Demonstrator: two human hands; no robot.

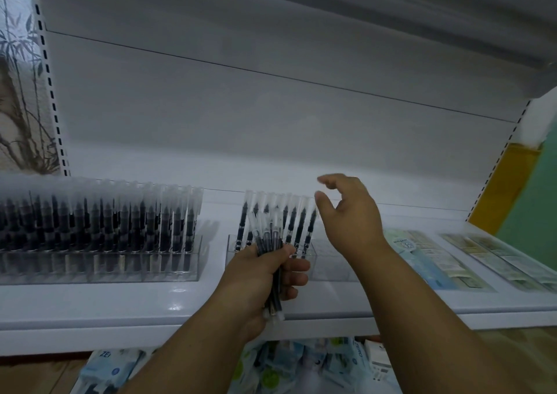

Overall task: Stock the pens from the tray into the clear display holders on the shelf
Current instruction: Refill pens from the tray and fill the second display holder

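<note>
My left hand point(265, 276) grips a bundle of pens point(269, 252) with black barrels and clear caps, held upright in front of a clear display holder point(324, 261) on the white shelf point(180, 306). Several pens point(298, 224) stand in the left part of that holder; its right part holds none. My right hand point(346, 212) hovers just right of those standing pens, fingers loosely spread, holding nothing. A second clear holder point(99, 270) on the left is packed with several upright pens. The tray is out of view.
Flat packaged stationery point(434, 261) lies on the shelf to the right. More packets point(301, 366) are heaped below the shelf edge. An upper shelf point(391, 16) overhangs. A slotted upright point(51, 92) stands at the left, a yellow panel point(506, 188) at the right.
</note>
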